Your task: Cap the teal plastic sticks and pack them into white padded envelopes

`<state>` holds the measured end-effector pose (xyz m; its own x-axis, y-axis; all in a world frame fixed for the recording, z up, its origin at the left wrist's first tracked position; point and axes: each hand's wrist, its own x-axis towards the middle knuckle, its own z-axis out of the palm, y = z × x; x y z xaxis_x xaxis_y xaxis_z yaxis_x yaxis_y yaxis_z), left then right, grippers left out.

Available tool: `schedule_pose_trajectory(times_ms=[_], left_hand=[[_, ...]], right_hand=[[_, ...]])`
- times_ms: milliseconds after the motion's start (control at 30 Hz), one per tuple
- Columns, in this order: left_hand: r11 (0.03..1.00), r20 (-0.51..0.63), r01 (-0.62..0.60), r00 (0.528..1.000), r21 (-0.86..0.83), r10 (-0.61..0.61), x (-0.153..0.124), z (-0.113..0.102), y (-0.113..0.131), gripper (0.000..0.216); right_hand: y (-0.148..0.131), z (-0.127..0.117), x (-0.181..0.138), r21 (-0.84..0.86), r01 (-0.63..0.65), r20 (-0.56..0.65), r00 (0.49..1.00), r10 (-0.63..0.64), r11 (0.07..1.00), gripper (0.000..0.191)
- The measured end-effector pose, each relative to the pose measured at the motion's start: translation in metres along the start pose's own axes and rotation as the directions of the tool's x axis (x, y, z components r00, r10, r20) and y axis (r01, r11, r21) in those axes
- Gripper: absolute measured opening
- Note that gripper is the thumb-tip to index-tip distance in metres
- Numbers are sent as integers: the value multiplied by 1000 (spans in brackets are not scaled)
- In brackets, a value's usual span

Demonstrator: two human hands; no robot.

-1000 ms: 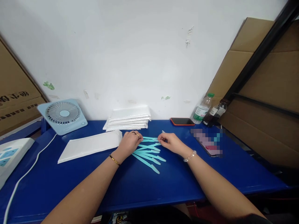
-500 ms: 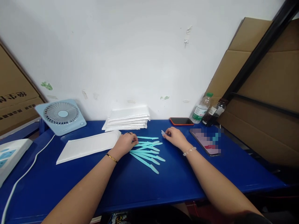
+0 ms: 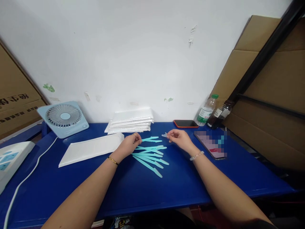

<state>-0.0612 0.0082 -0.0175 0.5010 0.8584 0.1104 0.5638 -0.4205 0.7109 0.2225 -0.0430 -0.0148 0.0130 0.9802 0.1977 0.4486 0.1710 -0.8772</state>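
Several light blue plastic sticks [image 3: 150, 156] lie fanned out on the blue table [image 3: 166, 187]. My left hand [image 3: 130, 144] pinches the end of one light blue stick [image 3: 150, 139] and holds it just above the pile. To the right of that stick, my right hand [image 3: 179, 138] is raised slightly and pinches a small clear piece [image 3: 165, 135] between thumb and fingers. The two hands face each other across the top of the pile.
A white padded envelope [image 3: 91, 149] lies left of my left hand, with a stack of envelopes [image 3: 131, 121] behind. A small fan [image 3: 64, 117] and white device [image 3: 10, 159] sit far left. Two phones [image 3: 185, 123] [image 3: 211, 144] and bottles [image 3: 206, 111] are at right, beside cardboard.
My left hand has lifted one blue stick off the pile. My right hand has risen from the table with the small clear piece and turned toward the stick.
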Motion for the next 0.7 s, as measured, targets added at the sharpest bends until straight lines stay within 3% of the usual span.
schedule_pose_trajectory(times_ms=[133, 300, 467, 700], left_hand=[[999, 5, 9, 1000, -52, -9, 1, 2, -1, 20], [998, 18, 7, 1000, -62, -6, 1, 1, -1, 20], [998, 24, 10, 1000, -58, -9, 1, 0, 0, 22], [998, 29, 3, 1000, -66, -1, 1, 1, -2, 23]], right_hand=[[-1, 2, -1, 249, -44, 49, 998, 33, 968, 32], [-2, 7, -2, 426, -176, 125, 983, 135, 887, 34], [-3, 7, -3, 471, -210, 159, 976, 152, 857, 36], [-3, 11, -1, 420, -117, 15, 992, 122, 900, 36]])
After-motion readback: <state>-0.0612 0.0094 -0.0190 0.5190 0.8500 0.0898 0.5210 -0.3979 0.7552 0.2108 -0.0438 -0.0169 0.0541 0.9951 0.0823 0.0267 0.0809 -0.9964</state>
